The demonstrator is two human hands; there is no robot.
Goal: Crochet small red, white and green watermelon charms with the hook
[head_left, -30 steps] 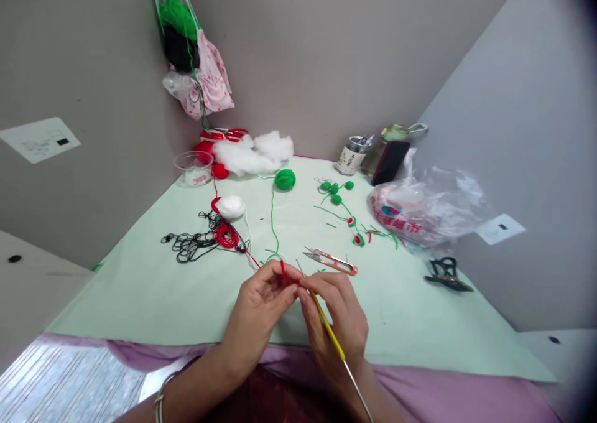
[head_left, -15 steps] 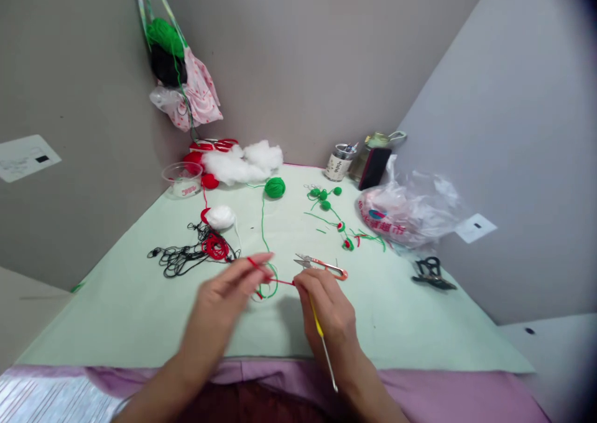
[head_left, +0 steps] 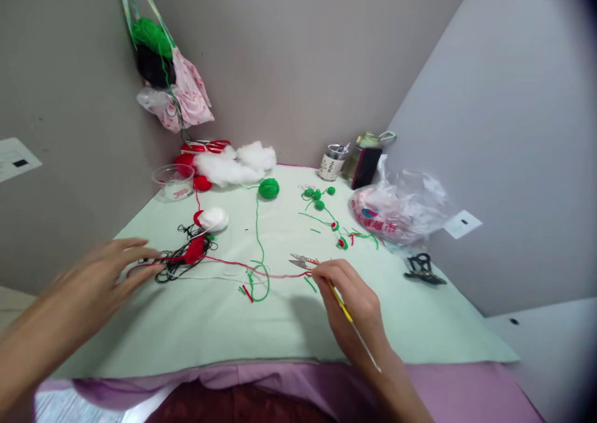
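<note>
My right hand (head_left: 352, 298) is closed round a crochet hook (head_left: 344, 306) with a yellow grip, its metal shaft pointing back toward me. At its fingertips is the end of a red yarn strand (head_left: 275, 277). That strand crosses the table leftward, past a small red yarn bundle (head_left: 194, 249), to my left hand (head_left: 119, 267). My left hand is slightly blurred, thumb and fingers apart, with the red strand running between them. Thread snips (head_left: 303, 261) lie just beyond my right fingertips, partly hidden. A green yarn loop (head_left: 261, 295) and short scraps lie between my hands.
Tangled black cord (head_left: 180, 267) and a white yarn ball (head_left: 214, 219) lie at left. Farther back are a green yarn ball (head_left: 269, 188), white stuffing (head_left: 233, 165) and a clear tub (head_left: 173, 183). Small green crocheted pieces (head_left: 319, 204), a plastic bag (head_left: 401, 208) and a black clip (head_left: 423, 269) are at right.
My left hand has moved far left and its fingers have spread, drawing out a long red strand. My right hand has shifted slightly right with the crochet hook. The view has turned a little.
</note>
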